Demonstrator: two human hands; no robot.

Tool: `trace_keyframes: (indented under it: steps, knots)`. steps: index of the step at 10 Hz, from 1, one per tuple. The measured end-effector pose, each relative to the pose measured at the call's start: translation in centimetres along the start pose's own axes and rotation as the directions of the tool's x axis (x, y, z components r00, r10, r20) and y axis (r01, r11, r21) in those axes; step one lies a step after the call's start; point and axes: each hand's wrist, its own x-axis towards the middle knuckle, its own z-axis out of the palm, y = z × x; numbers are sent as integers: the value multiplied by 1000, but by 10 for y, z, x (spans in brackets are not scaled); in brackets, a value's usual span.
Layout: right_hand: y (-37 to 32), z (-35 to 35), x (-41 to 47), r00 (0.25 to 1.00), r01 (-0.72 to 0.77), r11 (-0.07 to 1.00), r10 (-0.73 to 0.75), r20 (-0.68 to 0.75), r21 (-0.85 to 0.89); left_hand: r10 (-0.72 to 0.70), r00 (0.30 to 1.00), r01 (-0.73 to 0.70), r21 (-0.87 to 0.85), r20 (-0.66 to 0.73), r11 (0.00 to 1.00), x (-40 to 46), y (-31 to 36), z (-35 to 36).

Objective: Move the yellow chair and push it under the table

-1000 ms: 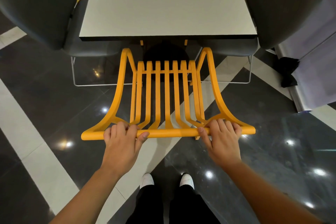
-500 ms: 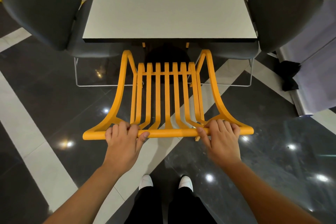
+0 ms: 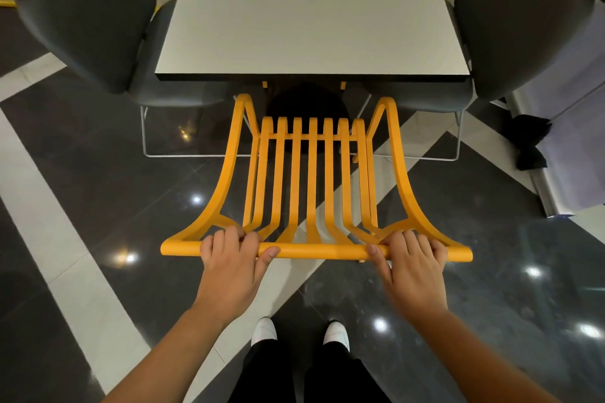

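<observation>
The yellow chair (image 3: 312, 180) has a slatted back and stands right in front of me, its seat hidden beneath the white square table (image 3: 311, 33). My left hand (image 3: 234, 263) grips the top rail of the chair back left of centre. My right hand (image 3: 411, 267) grips the same rail right of centre. Both hands have fingers over the rail and thumbs under it. The table's near edge lies just past the chair's armrest tops.
A dark grey padded chair (image 3: 88, 13) stands at the table's left side and another (image 3: 520, 16) at its right, both on thin white wire legs. A black cloth (image 3: 530, 144) lies by a pale wall panel at right. My white shoes (image 3: 299, 332) stand on glossy dark tiles.
The view has shifted slightly closer to the table, and the chair with both hands on it sits marginally further in. Grip is the same.
</observation>
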Motion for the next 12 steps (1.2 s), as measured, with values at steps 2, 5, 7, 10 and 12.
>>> trace_keyframes:
  steps: [2, 5, 7, 10, 12]
  knots:
    - [8, 3, 8, 1000, 19, 1000, -19, 18, 8, 4, 999, -4, 1, -37, 1000, 5, 3, 2]
    - [13, 6, 19, 999, 40, 998, -40, 6, 39, -5, 998, 5, -10, -60, 1000, 10, 6, 3]
    - [13, 5, 19, 999, 39, 998, -40, 13, 42, 15, 995, -16, -7, -101, 1000, 10, 6, 3]
    - [2, -19, 24, 990, 22, 1000, -19, 138, -16, -6, 1000, 6, 8, 24, 1000, 9, 12, -21]
    - [-18, -81, 82, 965, 34, 999, -36, 260, 9, -193, 915, 229, -60, 355, 972, 58, 28, -75]
